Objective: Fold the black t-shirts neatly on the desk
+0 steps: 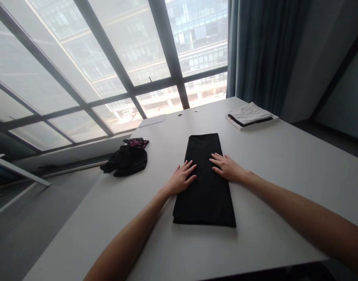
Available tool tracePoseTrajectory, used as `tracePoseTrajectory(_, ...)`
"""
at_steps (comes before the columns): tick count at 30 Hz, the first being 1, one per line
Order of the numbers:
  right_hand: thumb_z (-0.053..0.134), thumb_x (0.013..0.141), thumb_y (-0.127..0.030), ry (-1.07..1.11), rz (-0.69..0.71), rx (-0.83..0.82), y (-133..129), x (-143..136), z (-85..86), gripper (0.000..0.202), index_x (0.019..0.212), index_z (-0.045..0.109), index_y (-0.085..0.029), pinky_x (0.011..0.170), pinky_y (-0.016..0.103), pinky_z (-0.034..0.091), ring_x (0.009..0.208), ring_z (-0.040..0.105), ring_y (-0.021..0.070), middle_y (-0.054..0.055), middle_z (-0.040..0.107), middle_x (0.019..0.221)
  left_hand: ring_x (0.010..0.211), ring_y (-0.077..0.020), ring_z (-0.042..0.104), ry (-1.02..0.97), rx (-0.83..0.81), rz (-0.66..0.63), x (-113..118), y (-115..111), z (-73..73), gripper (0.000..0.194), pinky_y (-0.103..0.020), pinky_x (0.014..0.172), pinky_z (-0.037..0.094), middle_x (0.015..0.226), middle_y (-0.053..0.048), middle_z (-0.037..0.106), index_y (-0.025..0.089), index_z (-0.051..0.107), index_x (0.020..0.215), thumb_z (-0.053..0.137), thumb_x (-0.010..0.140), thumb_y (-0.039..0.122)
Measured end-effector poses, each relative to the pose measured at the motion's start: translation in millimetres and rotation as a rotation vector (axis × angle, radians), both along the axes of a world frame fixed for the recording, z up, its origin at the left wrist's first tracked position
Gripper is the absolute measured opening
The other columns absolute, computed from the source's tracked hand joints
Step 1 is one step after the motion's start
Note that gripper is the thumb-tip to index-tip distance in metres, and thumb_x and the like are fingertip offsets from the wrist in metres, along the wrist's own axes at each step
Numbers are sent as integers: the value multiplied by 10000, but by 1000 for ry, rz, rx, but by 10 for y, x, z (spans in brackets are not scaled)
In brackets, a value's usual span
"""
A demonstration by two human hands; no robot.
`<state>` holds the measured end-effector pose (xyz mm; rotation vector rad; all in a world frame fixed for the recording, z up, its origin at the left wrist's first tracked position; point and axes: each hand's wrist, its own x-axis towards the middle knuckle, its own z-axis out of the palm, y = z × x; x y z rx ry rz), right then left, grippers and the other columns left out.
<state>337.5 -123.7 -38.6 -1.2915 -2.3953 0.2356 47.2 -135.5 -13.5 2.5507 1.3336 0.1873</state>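
Note:
A folded black garment lies flat on the white table in front of me, a long narrow shape with its wider end towards me. Whether it is trousers or another piece of clothing I cannot tell. My left hand rests on its left edge, fingers spread and pointing away from me. On the opposite edge lies my right hand, flat, with its fingertips reaching inward over the cloth. Neither hand grips the fabric.
The white table stretches to the windows. A crumpled black garment with pink lettering lies at its left edge. A folded stack of white and black clothes sits at the far right, near a blue curtain.

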Motion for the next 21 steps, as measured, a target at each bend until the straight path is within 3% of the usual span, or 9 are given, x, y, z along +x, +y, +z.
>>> tracePoseTrajectory(4, 486, 993, -373, -20, 53, 21, 79, 97, 9, 498, 1457, 536, -199, 1189, 587, 262, 1492, 324, 304, 137, 396, 1588, 1550, -287, 140, -61, -53, 21, 24, -40, 41, 600, -596, 1230, 102, 1668, -47, 215, 313, 350, 1566, 371, 1028, 579)
tracePoseTrajectory(9, 503, 981, -292, 57, 94, 129, 49, 173, 135, 449, 1419, 574, -226, 1199, 577, 262, 1467, 378, 282, 116, 481, 1538, 1547, -257, 174, -193, 62, -18, 49, -134, 116, 545, -560, 1245, 105, 1648, -43, 288, 292, 403, 1541, 404, 1039, 506)
tracePoseTrajectory(13, 483, 1004, -332, 91, 169, 131, -87, 81, 162, 468, 1461, 530, -242, 1205, 554, 271, 1480, 355, 266, 96, 471, 1549, 1553, -271, 136, -98, 18, -147, 104, -207, 111, 572, -552, 1248, 121, 1657, -19, 262, 335, 366, 1557, 441, 1025, 531)
tracePoseTrajectory(17, 468, 1012, -456, 16, 202, 16, -147, 1, 81, 530, 1494, 493, -235, 1203, 569, 266, 1501, 308, 285, 118, 387, 1596, 1555, -304, 94, 9, 14, -167, 130, -243, 116, 611, -589, 1240, 90, 1674, -11, 193, 365, 332, 1567, 478, 1005, 555)
tracePoseTrajectory(21, 460, 1015, -463, 22, 196, 12, -119, 11, 39, 537, 1508, 475, -249, 1210, 563, 257, 1507, 293, 284, 109, 352, 1615, 1553, -274, 137, -28, 71, -186, 146, -293, 193, 592, -552, 1252, 106, 1662, -20, 247, 339, 329, 1573, 450, 1025, 526)
